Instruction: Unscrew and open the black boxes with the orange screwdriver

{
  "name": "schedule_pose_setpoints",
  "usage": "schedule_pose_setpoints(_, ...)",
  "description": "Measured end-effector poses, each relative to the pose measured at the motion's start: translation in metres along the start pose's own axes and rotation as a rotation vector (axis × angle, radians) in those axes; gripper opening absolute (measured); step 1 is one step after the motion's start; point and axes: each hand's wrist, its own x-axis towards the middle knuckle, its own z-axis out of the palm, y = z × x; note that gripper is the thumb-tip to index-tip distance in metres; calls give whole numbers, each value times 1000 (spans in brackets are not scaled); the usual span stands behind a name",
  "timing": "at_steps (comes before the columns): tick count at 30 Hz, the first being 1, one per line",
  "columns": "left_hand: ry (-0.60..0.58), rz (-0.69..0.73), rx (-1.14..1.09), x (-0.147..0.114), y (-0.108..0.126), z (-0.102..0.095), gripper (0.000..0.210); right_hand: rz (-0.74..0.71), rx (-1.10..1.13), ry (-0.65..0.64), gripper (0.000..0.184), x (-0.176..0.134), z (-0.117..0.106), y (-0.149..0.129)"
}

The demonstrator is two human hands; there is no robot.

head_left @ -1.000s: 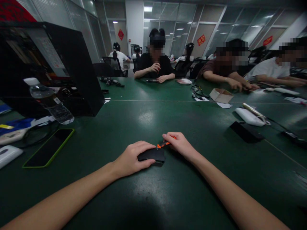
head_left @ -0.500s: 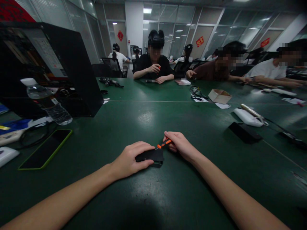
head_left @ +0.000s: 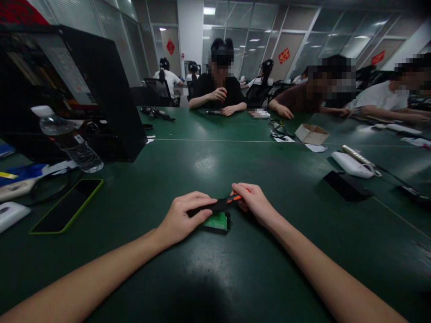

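A small black case (head_left: 222,231) lies on the green table, with a green circuit board (head_left: 217,220) showing inside it. My left hand (head_left: 185,215) is closed on the case's black cover (head_left: 220,205), which is tilted up at the near side, thumb below and fingers on top. My right hand (head_left: 252,199) grips an orange and black screwdriver (head_left: 235,197) just right of the cover. The screwdriver's tip is hidden at the cover's far edge.
At left stand a black computer tower (head_left: 101,89), a water bottle (head_left: 69,139) and a phone with a green edge (head_left: 67,206). At right lie a black box (head_left: 346,185), a white device (head_left: 352,163) and an open carton (head_left: 311,134). A person (head_left: 218,89) sits across the table.
The cover has come up from the case at its near side, and the green board has come into sight. The screwdriver still meets the far edge. The view has shifted slightly.
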Motion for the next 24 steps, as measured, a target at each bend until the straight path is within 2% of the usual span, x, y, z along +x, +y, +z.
schedule_pose_setpoints(2,116,-174,-118,3,-5,0,33,-50,-43,118,52,1,-4,1)
schedule_pose_setpoints(4,214,-346,-256,7,-12,1,47,-109,-126,218,53,3,-7,3)
schedule_pose_setpoints(6,298,-463,-411,10,-18,2,57,-167,-218,263,50,3,-8,5)
schedule_pose_setpoints(8,312,-534,-518,13,-21,2,59,-234,-324,248,43,3,-7,7)
schedule_pose_setpoints(12,228,-578,-641,17,-16,2,43,-369,-654,112,28,-2,2,9)
schedule_pose_setpoints(16,167,-608,-685,20,-10,-1,27,-397,-898,29,25,-7,8,9)
schedule_pose_setpoints(20,146,-629,-717,21,-12,-4,22,-445,-883,28,23,-8,8,9)
schedule_pose_setpoints(24,101,-631,-724,20,-15,-4,26,-513,-808,31,21,-7,6,8)
